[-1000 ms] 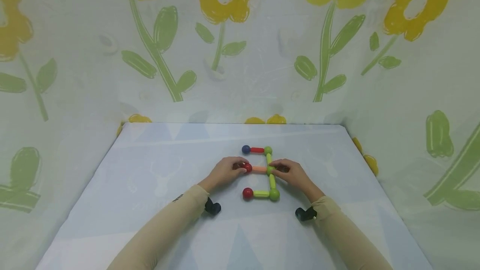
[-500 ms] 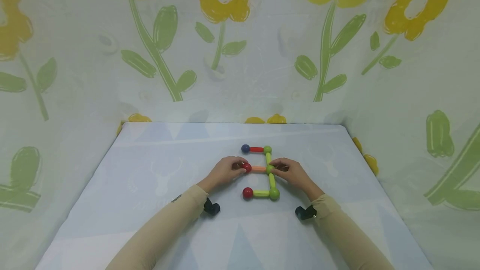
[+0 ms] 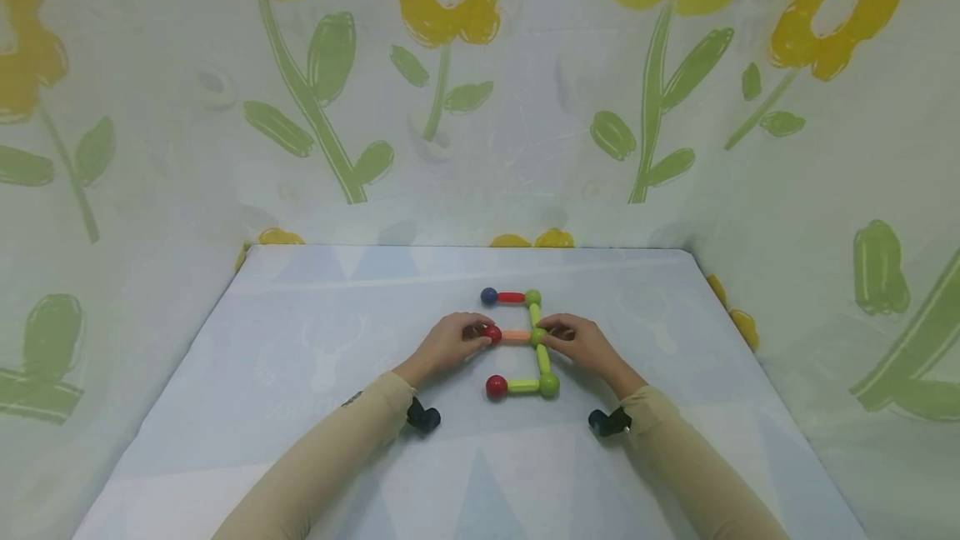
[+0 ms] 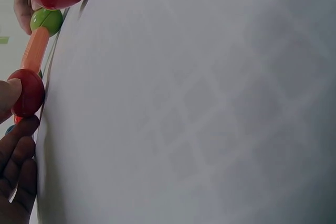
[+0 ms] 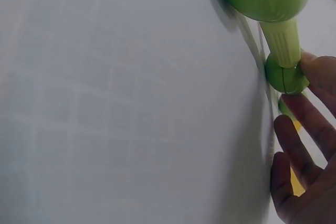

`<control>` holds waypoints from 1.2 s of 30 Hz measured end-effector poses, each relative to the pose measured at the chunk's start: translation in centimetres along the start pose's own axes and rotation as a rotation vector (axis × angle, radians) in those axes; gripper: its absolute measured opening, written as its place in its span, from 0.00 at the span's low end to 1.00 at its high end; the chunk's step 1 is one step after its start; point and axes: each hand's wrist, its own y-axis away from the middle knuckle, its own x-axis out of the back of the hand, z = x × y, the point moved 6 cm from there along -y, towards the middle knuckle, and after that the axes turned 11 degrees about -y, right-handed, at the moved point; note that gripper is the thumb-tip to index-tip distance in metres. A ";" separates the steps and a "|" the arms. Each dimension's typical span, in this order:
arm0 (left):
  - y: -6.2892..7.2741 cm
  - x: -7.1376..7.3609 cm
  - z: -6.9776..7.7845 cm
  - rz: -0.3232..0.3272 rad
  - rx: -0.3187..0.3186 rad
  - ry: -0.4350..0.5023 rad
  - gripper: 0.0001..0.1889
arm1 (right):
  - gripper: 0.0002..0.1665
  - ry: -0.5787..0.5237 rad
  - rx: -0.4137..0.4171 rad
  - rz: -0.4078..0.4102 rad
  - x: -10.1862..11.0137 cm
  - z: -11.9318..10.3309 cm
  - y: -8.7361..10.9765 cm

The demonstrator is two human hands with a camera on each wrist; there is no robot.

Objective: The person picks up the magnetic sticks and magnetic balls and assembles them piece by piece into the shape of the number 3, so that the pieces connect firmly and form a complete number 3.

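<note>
A joined figure of balls and rods lies flat on the table. My left hand [image 3: 448, 344] pinches the middle red ball [image 3: 492, 334] between thumb and finger, as the left wrist view confirms. From that ball an orange rod [image 3: 515, 336] runs to the middle green ball [image 3: 537, 339], which the thumb and finger of my right hand [image 3: 587, 344] pinch. Beyond the hands, a blue ball [image 3: 489, 297] joins a red rod [image 3: 512, 297] and a far green ball [image 3: 532, 297]. Nearer me, another red ball [image 3: 497, 387] connects through a yellow-green rod [image 3: 523, 386] to a near green ball [image 3: 550, 384].
The figure stands on a pale patterned tablecloth [image 3: 300, 390]. Flower-printed curtains [image 3: 517, 123] hang behind the table and at both sides. A small black camera [image 3: 424, 417] is strapped to the left wrist, and a similar one [image 3: 607, 422] to the right.
The far and middle rows of the figure have shifted very slightly left and away from me. Both hands keep their pinch on the middle balls.
</note>
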 end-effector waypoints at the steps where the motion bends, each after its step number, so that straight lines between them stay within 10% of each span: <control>1: 0.0 0.0 0.0 0.004 0.002 0.000 0.17 | 0.18 -0.001 -0.002 0.001 0.0 0.0 -0.1; 36: 0.5 0.2 -0.4 0.056 0.043 0.018 0.18 | 0.19 -0.006 0.012 0.024 -0.3 -0.3 -0.4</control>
